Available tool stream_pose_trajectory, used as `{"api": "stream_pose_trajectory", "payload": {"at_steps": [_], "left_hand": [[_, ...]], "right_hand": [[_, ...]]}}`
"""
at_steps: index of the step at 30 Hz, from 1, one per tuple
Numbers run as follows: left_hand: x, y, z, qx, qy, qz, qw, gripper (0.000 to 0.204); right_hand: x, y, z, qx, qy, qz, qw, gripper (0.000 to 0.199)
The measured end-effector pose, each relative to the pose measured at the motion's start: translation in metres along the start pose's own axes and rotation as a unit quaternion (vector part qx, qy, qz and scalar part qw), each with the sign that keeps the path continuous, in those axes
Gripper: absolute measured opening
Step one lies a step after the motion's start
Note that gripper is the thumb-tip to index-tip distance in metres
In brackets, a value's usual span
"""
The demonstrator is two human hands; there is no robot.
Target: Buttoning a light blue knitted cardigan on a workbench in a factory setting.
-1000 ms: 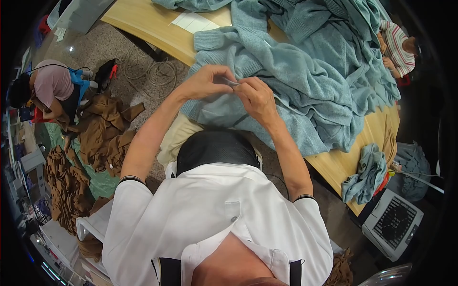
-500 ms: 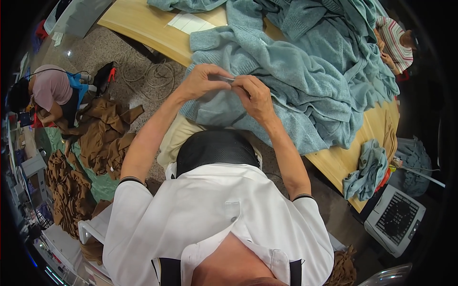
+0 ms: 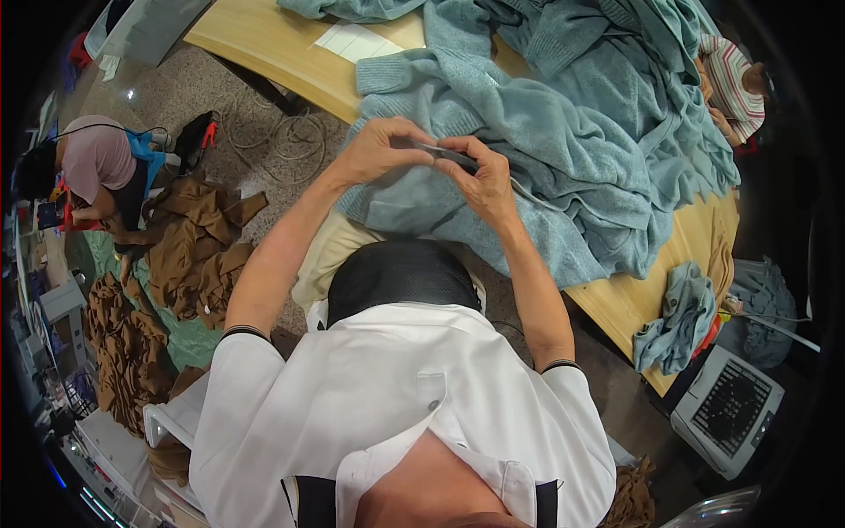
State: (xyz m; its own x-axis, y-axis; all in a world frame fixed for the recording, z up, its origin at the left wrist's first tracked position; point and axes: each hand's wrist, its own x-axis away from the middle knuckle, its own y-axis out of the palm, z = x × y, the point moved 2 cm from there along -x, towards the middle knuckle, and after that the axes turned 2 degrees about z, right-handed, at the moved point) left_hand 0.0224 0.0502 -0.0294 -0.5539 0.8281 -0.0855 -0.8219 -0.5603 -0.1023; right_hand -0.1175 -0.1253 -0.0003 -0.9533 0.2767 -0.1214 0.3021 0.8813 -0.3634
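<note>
Both hands are raised in front of me, fingertips almost meeting. A thin, shiny, dark grey strip-like thing (image 3: 455, 157) spans the space between them; its exact kind is too small to make out. My left hand (image 3: 371, 151) is closed in a pinch on its left end. My right hand (image 3: 486, 182) grips its other part between thumb and fingers. Behind and below the hands lies a large heap of light blue-green knit sweaters (image 3: 563, 132) with ribbed edges. Whether either hand touches the knit cannot be told.
A wooden table (image 3: 273, 48) carries the heap and a white sheet (image 3: 352, 41). A smaller knit piece (image 3: 678, 317) lies at its right end, near a grey device (image 3: 729, 409). Brown garments (image 3: 194, 255) cover the floor at left, beside a bent-over person (image 3: 99, 158). Another person (image 3: 732, 88) is far right.
My right hand has shifted slightly right and its fingers have spread, showing more of the thin grey thing. The left hand stays nearly in place. The person at left has moved an arm.
</note>
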Motion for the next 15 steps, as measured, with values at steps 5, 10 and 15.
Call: {"api": "stream_pose_trajectory", "payload": {"at_steps": [5,10,15], "left_hand": [[0.000,0.002,0.005,0.002,-0.023,-0.008,1.000,0.028],[0.003,0.003,0.006,0.063,-0.060,-0.007,0.996,0.026],[0.001,0.000,0.008,0.059,-0.090,-0.018,0.994,0.025]], "right_hand": [[0.000,-0.001,0.003,0.000,-0.007,0.014,1.000,0.029],[0.002,-0.001,0.005,0.037,-0.021,0.008,0.999,0.032],[0.010,0.008,-0.006,0.180,-0.209,0.090,0.957,0.032]]}}
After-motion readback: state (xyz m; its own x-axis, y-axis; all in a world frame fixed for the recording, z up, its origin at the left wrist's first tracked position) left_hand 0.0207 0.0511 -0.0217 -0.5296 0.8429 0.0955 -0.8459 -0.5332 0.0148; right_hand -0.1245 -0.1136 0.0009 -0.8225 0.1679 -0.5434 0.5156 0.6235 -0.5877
